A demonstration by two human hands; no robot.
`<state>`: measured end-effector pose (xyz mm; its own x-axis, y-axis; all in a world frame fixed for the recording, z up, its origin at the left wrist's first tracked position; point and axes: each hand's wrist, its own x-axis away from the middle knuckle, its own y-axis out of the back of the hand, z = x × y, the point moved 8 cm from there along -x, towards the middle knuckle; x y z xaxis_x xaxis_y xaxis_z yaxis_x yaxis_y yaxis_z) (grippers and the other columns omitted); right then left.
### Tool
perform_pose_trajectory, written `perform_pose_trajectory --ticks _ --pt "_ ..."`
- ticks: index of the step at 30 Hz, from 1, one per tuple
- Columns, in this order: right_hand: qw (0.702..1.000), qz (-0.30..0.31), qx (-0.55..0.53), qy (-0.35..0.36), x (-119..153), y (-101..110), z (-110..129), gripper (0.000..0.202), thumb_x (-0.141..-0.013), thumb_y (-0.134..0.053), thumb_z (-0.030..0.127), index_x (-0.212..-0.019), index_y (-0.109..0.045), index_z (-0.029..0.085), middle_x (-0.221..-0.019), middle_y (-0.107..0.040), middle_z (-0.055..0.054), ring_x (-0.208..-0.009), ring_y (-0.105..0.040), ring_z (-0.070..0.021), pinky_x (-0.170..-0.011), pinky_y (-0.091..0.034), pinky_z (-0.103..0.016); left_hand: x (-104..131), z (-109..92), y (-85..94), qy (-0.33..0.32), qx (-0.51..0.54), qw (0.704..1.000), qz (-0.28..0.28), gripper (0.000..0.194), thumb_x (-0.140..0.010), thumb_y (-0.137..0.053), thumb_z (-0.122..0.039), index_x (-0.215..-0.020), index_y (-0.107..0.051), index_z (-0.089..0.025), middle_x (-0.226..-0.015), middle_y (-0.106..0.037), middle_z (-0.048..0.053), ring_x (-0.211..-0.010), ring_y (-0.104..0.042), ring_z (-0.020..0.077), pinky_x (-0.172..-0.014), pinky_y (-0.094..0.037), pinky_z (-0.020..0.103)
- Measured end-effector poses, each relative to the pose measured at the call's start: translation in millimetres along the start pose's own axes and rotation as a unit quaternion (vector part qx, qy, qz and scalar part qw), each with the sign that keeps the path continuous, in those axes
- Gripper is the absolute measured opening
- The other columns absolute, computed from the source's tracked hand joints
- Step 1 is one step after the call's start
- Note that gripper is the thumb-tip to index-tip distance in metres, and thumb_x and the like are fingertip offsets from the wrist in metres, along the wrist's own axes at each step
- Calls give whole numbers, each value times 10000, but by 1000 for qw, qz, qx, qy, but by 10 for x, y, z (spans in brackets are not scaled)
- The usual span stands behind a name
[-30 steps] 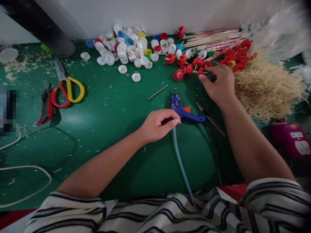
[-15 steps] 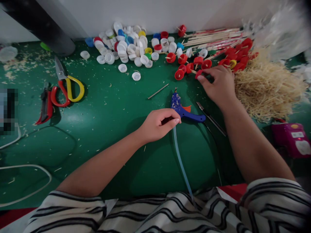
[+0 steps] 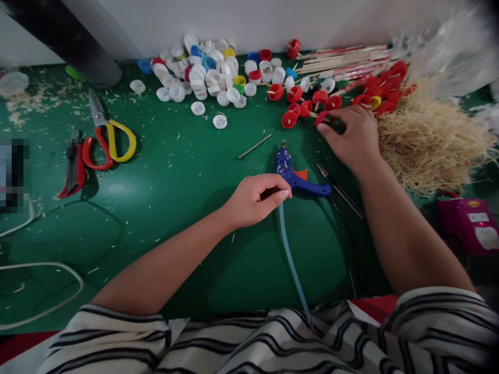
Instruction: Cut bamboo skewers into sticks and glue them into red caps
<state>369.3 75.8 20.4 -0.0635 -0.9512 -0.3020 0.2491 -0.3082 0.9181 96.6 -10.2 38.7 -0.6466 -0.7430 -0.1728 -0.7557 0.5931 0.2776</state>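
My right hand (image 3: pixel 353 136) reaches into the group of red bottle caps with wooden sticks through them. Its thumb and forefinger are closed on one red bottle cap (image 3: pixel 320 118). My left hand (image 3: pixel 259 200) has its fingers curled and the thumb pressed to the forefinger, over the rear of a blue hot glue gun (image 3: pixel 302 183). What those fingers hold, if anything, is hidden. A long, pale blue glue stick (image 3: pixel 289 254) runs from under them toward my shirt. A utility knife (image 3: pixel 339 189) lies right of the gun; a metal rod (image 3: pixel 255 146) lies beyond it.
Loose white and coloured caps (image 3: pixel 212 78) are heaped at the back. Scissors (image 3: pixel 111 137) and red-handled cutters (image 3: pixel 74 169) lie left. Wooden sticks (image 3: pixel 343 59), straw-like shreds (image 3: pixel 432 137) and a magenta box (image 3: pixel 468 223) are on the right. A dark cylinder (image 3: pixel 78 41) stands at back left.
The red cap at my right fingertips has tipped to a slightly different angle. My left hand and the glue gun have stayed in place.
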Motion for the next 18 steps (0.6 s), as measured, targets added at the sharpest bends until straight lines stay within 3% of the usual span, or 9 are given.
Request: perform_pose_trajectory --ticks 7,18 --pt "999 -27 -23 -1 -23 27 63 279 -980 -691 458 -1217 -738 318 -1259 -778 -91 -1204 -707 -360 -1133 -515 -654 1 0 -3 2 -1 1000 2 207 -993 -611 -304 -903 -762 -195 -877 -791 27 -751 -663 117 -696 -500 251" --pt "999 -27 -34 4 -4 36 50 283 -1008 -633 539 -1206 -723 358 -1215 -779 -99 -1221 -692 -389 -1114 -505 -680 3 12 -5 3 -5 1000 5 220 -1002 -609 -326 -919 -765 -194 -890 -793 32 -751 -661 120 -693 -493 256"
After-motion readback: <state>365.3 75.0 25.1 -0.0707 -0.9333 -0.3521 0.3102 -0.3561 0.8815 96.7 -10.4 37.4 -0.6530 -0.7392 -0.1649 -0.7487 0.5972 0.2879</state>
